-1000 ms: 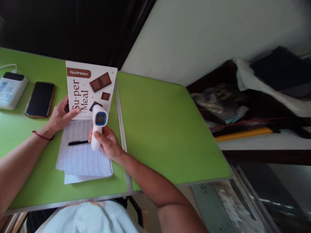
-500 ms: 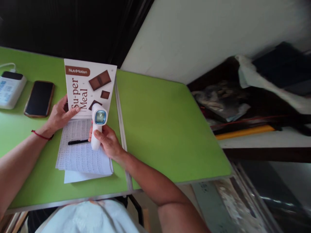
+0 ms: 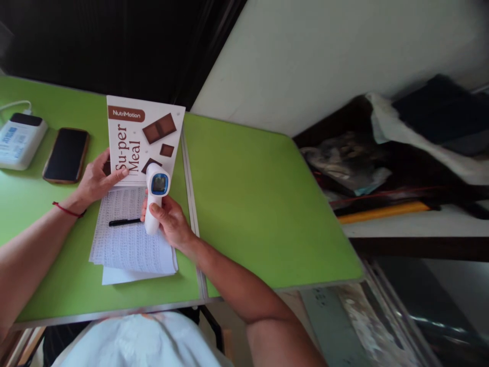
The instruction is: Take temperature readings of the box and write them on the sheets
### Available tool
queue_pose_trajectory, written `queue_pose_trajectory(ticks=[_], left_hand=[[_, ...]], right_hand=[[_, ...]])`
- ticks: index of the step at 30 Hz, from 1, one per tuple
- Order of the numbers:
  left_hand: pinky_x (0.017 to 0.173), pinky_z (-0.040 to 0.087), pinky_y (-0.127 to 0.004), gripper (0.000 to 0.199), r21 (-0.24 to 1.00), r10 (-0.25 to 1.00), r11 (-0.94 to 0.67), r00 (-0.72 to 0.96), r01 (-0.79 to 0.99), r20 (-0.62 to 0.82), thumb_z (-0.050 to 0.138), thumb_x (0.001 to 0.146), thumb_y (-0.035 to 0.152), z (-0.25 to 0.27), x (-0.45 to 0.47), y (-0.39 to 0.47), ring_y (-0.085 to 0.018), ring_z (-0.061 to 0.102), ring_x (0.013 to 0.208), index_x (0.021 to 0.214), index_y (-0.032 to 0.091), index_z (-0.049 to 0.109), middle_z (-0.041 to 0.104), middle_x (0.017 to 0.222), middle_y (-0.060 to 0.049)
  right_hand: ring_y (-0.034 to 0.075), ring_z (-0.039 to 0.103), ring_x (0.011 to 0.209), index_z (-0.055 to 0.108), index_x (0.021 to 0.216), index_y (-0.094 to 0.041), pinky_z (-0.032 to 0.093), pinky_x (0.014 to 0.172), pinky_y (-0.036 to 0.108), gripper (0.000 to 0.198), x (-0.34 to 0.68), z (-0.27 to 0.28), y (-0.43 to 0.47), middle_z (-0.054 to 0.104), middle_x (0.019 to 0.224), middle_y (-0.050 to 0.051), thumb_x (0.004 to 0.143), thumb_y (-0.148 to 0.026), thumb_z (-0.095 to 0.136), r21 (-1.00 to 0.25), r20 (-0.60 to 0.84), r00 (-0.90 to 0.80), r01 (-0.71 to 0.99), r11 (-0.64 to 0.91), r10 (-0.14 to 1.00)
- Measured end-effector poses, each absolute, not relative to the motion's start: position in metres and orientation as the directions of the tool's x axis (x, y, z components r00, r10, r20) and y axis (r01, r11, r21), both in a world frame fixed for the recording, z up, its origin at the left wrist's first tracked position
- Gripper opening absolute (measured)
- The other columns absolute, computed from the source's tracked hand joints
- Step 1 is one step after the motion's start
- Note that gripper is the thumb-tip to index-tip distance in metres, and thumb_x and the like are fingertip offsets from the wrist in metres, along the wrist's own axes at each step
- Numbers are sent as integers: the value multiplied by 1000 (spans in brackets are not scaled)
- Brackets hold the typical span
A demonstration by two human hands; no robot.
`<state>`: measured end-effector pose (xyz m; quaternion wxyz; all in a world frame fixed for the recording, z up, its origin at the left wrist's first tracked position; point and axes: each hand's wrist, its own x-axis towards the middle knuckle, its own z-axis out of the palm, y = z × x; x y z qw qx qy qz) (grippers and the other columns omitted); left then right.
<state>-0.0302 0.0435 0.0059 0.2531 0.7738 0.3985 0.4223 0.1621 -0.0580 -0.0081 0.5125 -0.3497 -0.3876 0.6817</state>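
My right hand (image 3: 170,220) is wrapped around the handle of a white infrared thermometer (image 3: 152,219), its blue-framed screen facing up toward me. The thermometer's head overlaps the lower right part of a white box (image 3: 160,111) printed "NutriMotion Su-per Meal" with brown chocolate pieces. At the box's lower left edge, my left hand (image 3: 98,178) grips it, thumb on the front and fingers behind the side. Below the box lie written sheets of paper (image 3: 132,252), and a black pen (image 3: 123,222) rests across them, its right end hidden by my right hand.
On the green table (image 3: 252,204), a phone (image 3: 66,155) lies left of the box. Farther left is a white power bank (image 3: 22,142) with a cable. A dark panel (image 3: 95,46) rises behind. To the right stands a cluttered shelf (image 3: 389,199) beyond the table edge.
The thermometer's screen has gone from lit pale green to dark. The view has shifted slightly; both hands keep their grips on the box and thermometer.
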Motion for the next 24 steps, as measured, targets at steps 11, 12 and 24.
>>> queue_pose_trajectory(ticks=[11,12,24], left_hand=[[62,52,-26,42,780,874,-479,304,403,380,68,80,53,6,-34,46,-21,65,86,101,16,64,69,99,-8],[62,52,-26,42,796,880,-465,299,388,368,69,79,52,6,-34,46,-21,65,87,100,16,64,69,99,-7],[63,55,-26,39,847,904,-414,257,332,341,69,80,50,10,-28,40,-23,65,92,101,18,64,69,104,-8]], right_hand=[[11,57,61,53,89,-22,45,56,28,41,163,-8,-58,58,72,-4,69,-50,76,-888,-90,-223,-423,-179,971],[11,57,61,53,89,-22,45,56,28,41,163,-7,-58,58,72,-4,69,-50,76,-886,-93,-225,-426,-183,970],[12,56,62,53,92,-23,47,55,28,45,163,-5,-59,58,72,-3,68,-53,76,-894,-98,-235,-406,-190,967]])
